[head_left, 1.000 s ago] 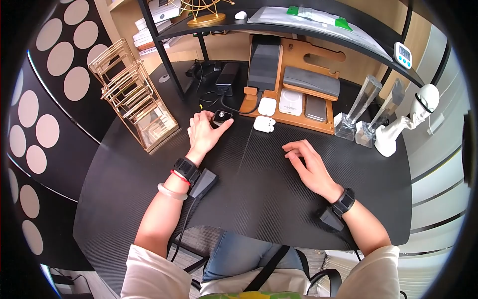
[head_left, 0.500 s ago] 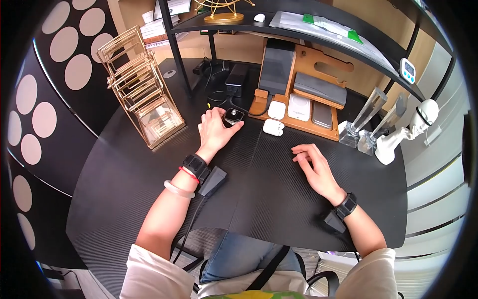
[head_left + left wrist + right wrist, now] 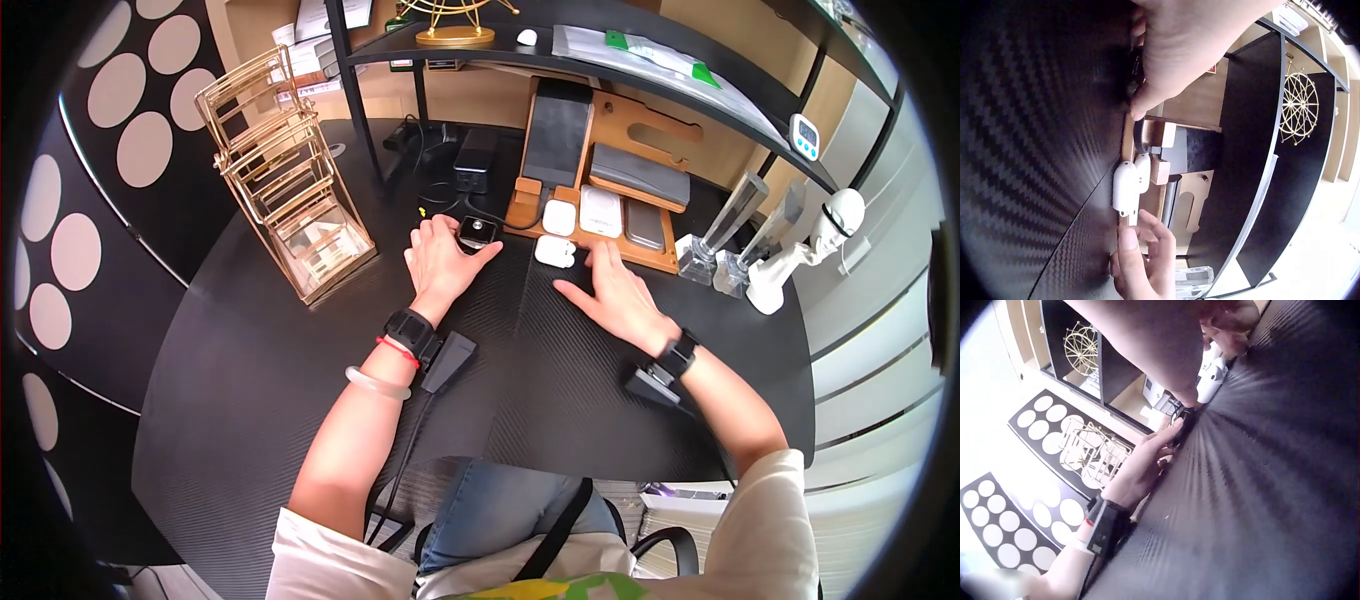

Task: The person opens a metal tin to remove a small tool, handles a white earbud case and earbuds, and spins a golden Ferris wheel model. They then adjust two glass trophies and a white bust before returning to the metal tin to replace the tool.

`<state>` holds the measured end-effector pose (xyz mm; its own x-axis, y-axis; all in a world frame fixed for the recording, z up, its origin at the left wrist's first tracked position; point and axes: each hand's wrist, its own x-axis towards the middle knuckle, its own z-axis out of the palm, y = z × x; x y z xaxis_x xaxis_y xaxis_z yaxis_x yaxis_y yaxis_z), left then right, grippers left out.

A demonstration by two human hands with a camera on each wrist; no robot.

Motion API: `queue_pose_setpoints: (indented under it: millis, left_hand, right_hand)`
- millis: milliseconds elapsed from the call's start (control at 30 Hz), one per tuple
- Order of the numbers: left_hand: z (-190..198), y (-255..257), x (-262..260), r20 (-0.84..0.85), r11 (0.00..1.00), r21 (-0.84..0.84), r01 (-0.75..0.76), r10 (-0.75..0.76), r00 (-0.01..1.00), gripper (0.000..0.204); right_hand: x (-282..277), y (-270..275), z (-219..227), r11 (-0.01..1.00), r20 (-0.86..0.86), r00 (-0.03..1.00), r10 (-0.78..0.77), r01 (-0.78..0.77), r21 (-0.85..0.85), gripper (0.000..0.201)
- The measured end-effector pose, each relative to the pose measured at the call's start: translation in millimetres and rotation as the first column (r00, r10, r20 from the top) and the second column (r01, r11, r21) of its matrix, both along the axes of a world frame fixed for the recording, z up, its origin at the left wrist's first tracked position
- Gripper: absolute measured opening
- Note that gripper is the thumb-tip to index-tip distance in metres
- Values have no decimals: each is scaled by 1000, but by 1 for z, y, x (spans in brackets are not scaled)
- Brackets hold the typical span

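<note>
In the head view my left hand (image 3: pixel 443 264) holds a small black square device (image 3: pixel 478 232) at the desk's left middle, fingers at its left and thumb at its right. In the left wrist view the left hand (image 3: pixel 1191 53) mostly hides that device. My right hand (image 3: pixel 622 302), fingers spread and loosely bent, is just right of a white earbud case (image 3: pixel 555 251), thumb below it; whether they touch is unclear. A second white case (image 3: pixel 559 217) lies just behind, on the wooden stand. The right wrist view shows the earbud case (image 3: pixel 1213 380) beyond the right thumb.
Behind the hands stands a wooden stand (image 3: pixel 650 251) with a phone (image 3: pixel 557 135) and a grey case (image 3: pixel 640 176). A gold wire rack (image 3: pixel 290 190) is at left; clear trophies (image 3: pixel 733 222) and a white figurine (image 3: pixel 800 255) are at right. A black shelf (image 3: pixel 470 47) spans above.
My right hand has moved forward and left to the earbud case, with its thumb spreading away from the fingers. The left hand stays at the black device. The head view has shifted slightly.
</note>
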<state>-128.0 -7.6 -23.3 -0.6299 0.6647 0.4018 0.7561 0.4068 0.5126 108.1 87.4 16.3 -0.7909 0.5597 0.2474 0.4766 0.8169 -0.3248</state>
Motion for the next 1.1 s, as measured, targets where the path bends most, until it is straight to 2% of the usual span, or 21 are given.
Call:
queue_pose_setpoints:
  millis: [33,67,100,167,200,233,333,367,433,467,500,567,600,667,700,767,800,833,900,967,1100]
  left_hand:
    - [1,-1,1,-2,999,38,-8,8,1000,68]
    - [1,-1,2,-3,997,75,-17,18,1000,68]
    - [1,0,3,-3,997,78,-11,11,1000,68]
    - [2,1,6,-33,968,247,-38,48,998,66]
    - [3,2,9,-92,934,356,-14,50,995,51]
    - [5,1,11,-91,933,359,-13,49,995,51]
    - [10,2,22,-77,826,460,327,-330,941,29]
    - [10,0,28,58,801,447,399,-471,880,27]
    - [8,-1,39,-40,728,380,570,-603,797,33]
    - [6,-3,44,-50,740,282,611,-625,779,46]
    - [0,-1,44,-124,708,243,663,-655,745,54]
    - [2,-5,45,-43,656,129,744,-746,665,56]
    - [5,-8,45,-36,657,126,744,-746,665,56]
    - [14,-12,48,8,599,-32,800,-800,599,56]
    - [14,-12,49,12,600,-33,799,-799,601,56]
    - [12,-13,53,39,602,-30,798,-797,603,55]
    - [12,-13,56,26,612,-18,791,-790,612,52]
    - [14,-13,57,32,609,-24,792,-792,610,52]
    - [18,-14,60,97,625,13,781,-778,621,49]
    - [24,-16,62,99,615,-1,789,-785,612,47]
    - [25,-16,60,118,607,9,795,-790,602,46]
  right_hand:
    - [-6,2,-1,993,65,995,-76,70,91,68]
    - [-11,6,-6,988,-36,999,-34,39,148,74]
    - [-15,9,-6,988,-36,999,-40,45,151,74]
    - [-22,12,-7,987,8,998,-70,68,147,71]
    - [-25,13,-8,985,-20,997,-73,75,158,66]
    - [-27,13,-8,984,-20,997,-74,76,161,66]
    - [-29,14,-7,988,-2,992,-128,128,84,55]
    - [-27,15,-7,993,-34,995,-89,91,81,53]
    - [-23,13,-5,996,-64,997,-52,57,76,51]
    - [-18,11,-3,999,-61,998,-2,5,44,48]
    - [-13,8,0,999,-61,997,48,-47,9,46]
    - [0,-5,12,987,-5,994,107,-107,-122,45]
    - [6,-6,10,976,-31,985,168,-170,-139,44]
    - [17,-8,9,944,-65,967,248,-256,-207,44]
    - [20,-5,8,943,-64,966,249,-257,-211,44]
    - [27,1,4,874,-151,946,288,-324,-362,44]
    - [28,4,0,854,-218,943,252,-323,-408,44]
    - [29,7,-4,852,-221,943,248,-321,-415,44]
    - [30,12,-11,817,-337,904,265,-396,-419,43]
    - [31,11,-11,808,-339,909,243,-383,-447,43]
    - [32,13,-12,825,-397,882,255,-413,-387,41]
